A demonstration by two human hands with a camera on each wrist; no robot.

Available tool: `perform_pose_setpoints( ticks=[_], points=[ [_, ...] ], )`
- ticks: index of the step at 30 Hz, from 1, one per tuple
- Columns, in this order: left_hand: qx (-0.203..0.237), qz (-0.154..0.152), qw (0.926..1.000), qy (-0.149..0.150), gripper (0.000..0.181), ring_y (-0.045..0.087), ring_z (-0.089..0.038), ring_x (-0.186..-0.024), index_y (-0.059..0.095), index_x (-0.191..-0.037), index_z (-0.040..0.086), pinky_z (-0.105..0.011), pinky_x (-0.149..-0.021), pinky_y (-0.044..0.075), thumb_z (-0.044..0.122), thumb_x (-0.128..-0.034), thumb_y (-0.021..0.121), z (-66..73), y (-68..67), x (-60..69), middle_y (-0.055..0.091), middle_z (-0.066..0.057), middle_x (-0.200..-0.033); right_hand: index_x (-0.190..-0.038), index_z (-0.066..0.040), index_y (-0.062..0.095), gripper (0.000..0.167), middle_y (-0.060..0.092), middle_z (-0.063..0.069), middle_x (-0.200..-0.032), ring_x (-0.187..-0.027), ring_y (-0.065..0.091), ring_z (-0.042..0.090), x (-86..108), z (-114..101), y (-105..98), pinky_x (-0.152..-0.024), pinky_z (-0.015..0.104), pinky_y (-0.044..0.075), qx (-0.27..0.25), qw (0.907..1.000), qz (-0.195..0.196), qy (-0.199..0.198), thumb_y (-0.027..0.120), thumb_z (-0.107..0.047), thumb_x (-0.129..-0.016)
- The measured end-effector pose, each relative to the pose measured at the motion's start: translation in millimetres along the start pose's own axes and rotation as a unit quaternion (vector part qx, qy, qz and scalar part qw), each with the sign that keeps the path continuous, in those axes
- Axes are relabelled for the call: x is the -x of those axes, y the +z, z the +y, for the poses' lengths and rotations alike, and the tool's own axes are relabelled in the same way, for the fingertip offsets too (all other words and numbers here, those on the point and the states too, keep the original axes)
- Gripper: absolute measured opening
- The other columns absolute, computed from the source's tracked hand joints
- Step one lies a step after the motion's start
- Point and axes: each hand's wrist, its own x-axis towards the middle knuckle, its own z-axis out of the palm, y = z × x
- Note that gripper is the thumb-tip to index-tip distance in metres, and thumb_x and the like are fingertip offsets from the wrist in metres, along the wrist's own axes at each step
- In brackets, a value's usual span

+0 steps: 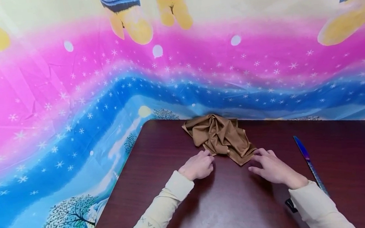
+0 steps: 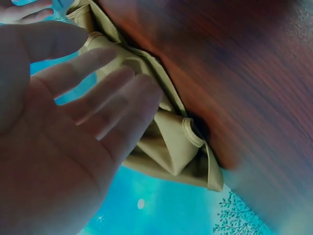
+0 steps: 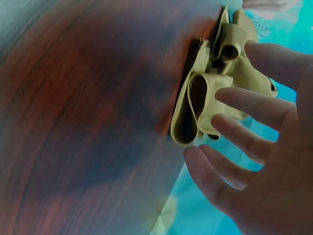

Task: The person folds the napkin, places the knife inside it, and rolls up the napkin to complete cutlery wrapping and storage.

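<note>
We see two hands at work over a dark, wood-grained bench (image 1: 229, 200). Just beyond the fingertips of both lies a brown cloth (image 1: 217, 134), crumpled into loose folds, with one corner pointing back toward the gap between the hands and ending just beside the right fingers. The left hand (image 1: 197, 165) stands before the near left part of the cloth; in its wrist view we find the fingers extended and slightly apart, the palm bare, holding nothing. The right hand (image 1: 273, 167) is spread wide, its fingers separate and gently bent, likewise holding nothing. We cannot tell whether any fingertip touches the fabric. From the right wrist we note that the cloth stands up in rolled folds beyond the fingers. To the right of the right hand, and apart from it, we observe a slender knife (image 1: 308, 162) with a blue-violet blade, its near end reaching the cream right sleeve (image 1: 317, 203). Behind the right hand, a small black object (image 1: 291, 206) shows partly from beneath that sleeve; we cannot identify it. Ahead of both hands hangs a printed backdrop (image 1: 197, 62) with snowflakes.
</note>
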Motion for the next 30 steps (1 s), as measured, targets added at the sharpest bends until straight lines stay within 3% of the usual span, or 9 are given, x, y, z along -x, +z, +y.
perform_pose_setpoints(
  ticks=[8, 17, 21, 30],
  points=[
    [-0.02, -0.025, 0.9994, -0.009, 0.036, 0.055, -0.019, -0.11, 0.061, -0.129, 0.016, -0.031, -0.091, 0.048, 0.028, -0.0957, 0.054, 1.5, 8.1, -9.4, 0.056, 0.0, -0.131, -0.126, -0.001, 0.062, 0.047, 0.053, 0.021, -0.124, -0.101, 0.045, 0.036, -13.2, -12.6, 9.4, -0.083, 0.05, 0.043, 0.002, 0.9987, -0.047, 0.02, 0.067, -0.03, -0.089],
    [-0.036, -0.037, 0.9984, -0.024, 0.027, 0.053, -0.02, -0.11, 0.067, -0.115, 0.014, -0.031, -0.089, 0.048, 0.029, -0.096, 0.054, 1.8, 12.5, -11.6, 0.056, -0.001, -0.125, -0.13, 0.0, 0.057, 0.051, 0.05, 0.026, -0.126, -0.108, 0.041, 0.047, -23.6, -21.1, 15.2, -0.085, 0.056, 0.042, 0.001, 0.9958, -0.075, 0.053, 0.066, -0.029, -0.089],
    [-0.033, -0.035, 0.9983, -0.033, 0.024, 0.051, -0.02, -0.108, 0.069, -0.108, 0.015, -0.033, -0.087, 0.046, 0.03, -0.0953, 0.055, -0.2, 13.5, -11.6, 0.055, -0.001, -0.12, -0.133, 0.001, 0.055, 0.053, 0.047, 0.028, -0.128, -0.107, 0.039, 0.046, -26.9, -22.4, 18.8, -0.084, 0.056, 0.043, -0.005, 0.9948, -0.081, 0.062, 0.065, -0.029, -0.09],
    [-0.054, -0.006, 0.9956, -0.075, 0.027, 0.057, -0.02, -0.106, 0.065, -0.114, 0.018, -0.036, -0.084, 0.048, 0.033, -0.0924, 0.059, -12.5, 19.8, -11.4, 0.062, 0.001, -0.112, -0.131, 0.006, 0.054, 0.055, 0.047, 0.029, -0.12, -0.102, 0.037, 0.039, -31.2, -24.5, 23.3, -0.082, 0.051, 0.043, -0.015, 0.9936, -0.071, 0.086, 0.063, -0.03, -0.091]
  ],
)
